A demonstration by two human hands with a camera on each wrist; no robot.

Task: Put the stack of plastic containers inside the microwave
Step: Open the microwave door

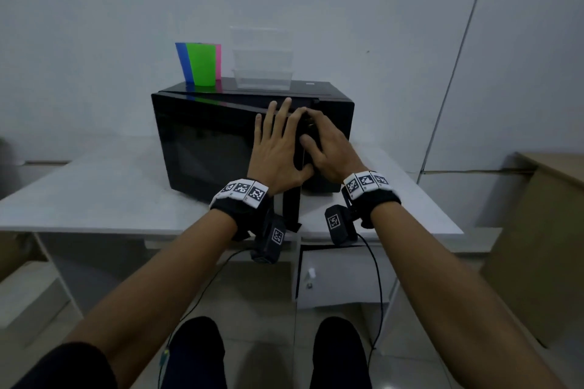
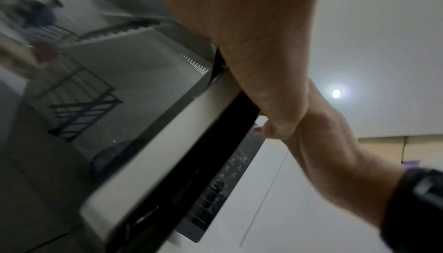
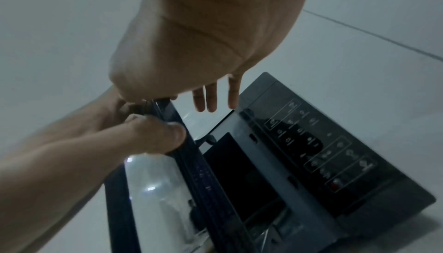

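Cups (image 1: 202,63) on the left of the black microwave (image 1: 205,139) top; stack of clear plastic containers (image 1: 262,60) just right of them, untouched. Left hand (image 1: 278,148) flat, fingers straight, against the door (image 3: 167,190) near its free edge. Right hand (image 1: 328,148) touching it, fingers curled round that edge; door slightly ajar.

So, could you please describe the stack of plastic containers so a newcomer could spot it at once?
Find the black microwave on the white table. On its top, right of the coloured cups, stands the stack of plastic containers: the only clear, boxy items there.
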